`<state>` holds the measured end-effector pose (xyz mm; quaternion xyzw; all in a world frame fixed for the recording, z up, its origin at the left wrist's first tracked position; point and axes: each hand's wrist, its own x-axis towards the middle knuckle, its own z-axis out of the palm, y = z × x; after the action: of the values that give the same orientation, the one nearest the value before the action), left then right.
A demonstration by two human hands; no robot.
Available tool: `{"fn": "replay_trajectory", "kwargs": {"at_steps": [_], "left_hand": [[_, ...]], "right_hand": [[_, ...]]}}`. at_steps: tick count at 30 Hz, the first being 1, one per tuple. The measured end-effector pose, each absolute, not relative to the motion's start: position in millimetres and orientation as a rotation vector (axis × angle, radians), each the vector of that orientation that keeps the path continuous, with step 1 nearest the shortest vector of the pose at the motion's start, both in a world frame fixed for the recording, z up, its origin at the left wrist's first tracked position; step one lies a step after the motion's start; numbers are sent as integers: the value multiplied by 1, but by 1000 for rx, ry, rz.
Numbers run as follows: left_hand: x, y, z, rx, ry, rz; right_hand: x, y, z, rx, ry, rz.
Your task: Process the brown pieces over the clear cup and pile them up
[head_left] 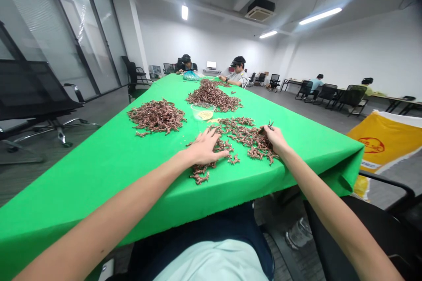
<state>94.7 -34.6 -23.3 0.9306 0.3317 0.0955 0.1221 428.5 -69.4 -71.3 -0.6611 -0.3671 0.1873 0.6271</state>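
My left hand (pixel 205 146) lies flat with fingers spread on a scattered pile of small brown pieces (pixel 244 137) on the green tablecloth (pixel 108 158). My right hand (pixel 276 138) rests on the right side of the same pile, its fingers closed around a small metal tool (pixel 270 125) whose tips stick up above the hand. Just beyond the pile stands a clear plastic bowl (pixel 202 111) holding something yellow.
Two more brown heaps (pixel 157 116) (pixel 213 95) lie farther along the table. Two people sit at the far end, others at desks to the right. Black office chairs (pixel 36 96) stand left; a yellow-and-white bag (pixel 384 142) sits right of the table corner.
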Motion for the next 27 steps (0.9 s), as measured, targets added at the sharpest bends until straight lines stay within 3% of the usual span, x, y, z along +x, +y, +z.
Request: {"fn": "replay_trajectory", "kwargs": {"at_steps": [11, 14, 20, 27], "left_hand": [[111, -55, -14, 2850, 787, 583], [149, -85, -17, 2938, 625, 448], [243, -126, -41, 2863, 793, 351], [243, -115, -45, 2907, 799, 280]], "right_hand": [[410, -62, -74, -1632, -766, 245], [410, -62, -74, -1646, -749, 229], [412, -71, -69, -1509, -716, 394], [408, -83, -64, -1416, -702, 525]]}}
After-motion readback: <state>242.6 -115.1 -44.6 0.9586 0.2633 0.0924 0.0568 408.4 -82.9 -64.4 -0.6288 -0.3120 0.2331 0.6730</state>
